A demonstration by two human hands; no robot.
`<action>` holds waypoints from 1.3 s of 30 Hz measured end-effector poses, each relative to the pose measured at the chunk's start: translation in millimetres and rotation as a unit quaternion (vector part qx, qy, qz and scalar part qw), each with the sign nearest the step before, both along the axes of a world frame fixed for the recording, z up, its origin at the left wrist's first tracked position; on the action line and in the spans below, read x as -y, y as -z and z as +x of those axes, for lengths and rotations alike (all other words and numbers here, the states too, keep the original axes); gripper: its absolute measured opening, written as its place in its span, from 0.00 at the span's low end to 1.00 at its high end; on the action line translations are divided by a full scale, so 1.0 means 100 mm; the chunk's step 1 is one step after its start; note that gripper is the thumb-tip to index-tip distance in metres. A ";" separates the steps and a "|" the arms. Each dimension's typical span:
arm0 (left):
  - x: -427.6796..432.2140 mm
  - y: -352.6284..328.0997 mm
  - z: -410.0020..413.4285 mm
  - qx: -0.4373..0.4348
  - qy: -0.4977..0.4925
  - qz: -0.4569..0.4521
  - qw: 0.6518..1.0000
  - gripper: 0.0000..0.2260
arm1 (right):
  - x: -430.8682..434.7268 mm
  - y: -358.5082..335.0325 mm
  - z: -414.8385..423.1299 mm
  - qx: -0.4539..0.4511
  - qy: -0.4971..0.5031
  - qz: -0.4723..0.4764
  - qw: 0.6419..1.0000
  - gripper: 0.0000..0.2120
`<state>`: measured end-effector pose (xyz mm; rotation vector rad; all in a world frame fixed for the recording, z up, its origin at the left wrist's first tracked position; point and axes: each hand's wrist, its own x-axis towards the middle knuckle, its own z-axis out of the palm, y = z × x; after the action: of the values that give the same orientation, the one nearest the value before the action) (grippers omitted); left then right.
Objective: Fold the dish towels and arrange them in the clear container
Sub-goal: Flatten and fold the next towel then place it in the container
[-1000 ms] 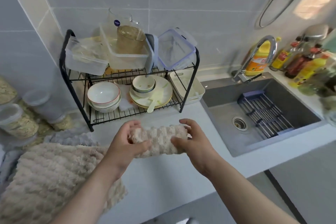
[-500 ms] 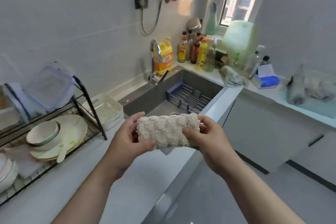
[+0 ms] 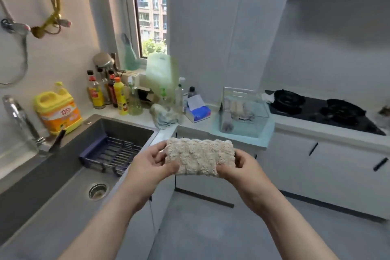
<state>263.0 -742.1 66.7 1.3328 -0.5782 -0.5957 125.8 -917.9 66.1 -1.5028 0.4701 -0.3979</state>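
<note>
Head view: left hand (image 3: 147, 162) and right hand (image 3: 240, 167) grip the ends of the folded towel (image 3: 199, 156) in mid-air. The person has turned toward the container (image 3: 259, 110) on the counter (image 3: 306, 131); placing likely follows.

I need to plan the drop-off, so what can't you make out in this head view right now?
All in the head view:
Clear container: the count and arrangement of the towels inside, smeared by motion blur and glare on the walls.
Folded towel: both ends and the underside, covered by the left hand and right hand.
Bottles by the window: labels too small and blurred.
</note>
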 end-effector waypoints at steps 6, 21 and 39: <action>1.15 0.02 0.34 0.022 0.108 0.019 0.994 0.27 | 0.86 0.08 0.02 0.005 0.117 0.052 0.992 0.15; 3.53 0.37 2.11 0.017 0.158 0.043 0.986 0.27 | 2.93 0.23 1.53 -0.008 0.193 0.148 0.970 0.17; 5.46 0.82 2.49 0.139 0.159 0.152 0.966 0.13 | 4.99 0.88 2.82 0.115 0.293 0.504 0.804 0.15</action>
<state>512.4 -1288.6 -15.3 1.6414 -0.9720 -0.7864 407.8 -1416.6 -21.4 -0.2336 0.7883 -0.6626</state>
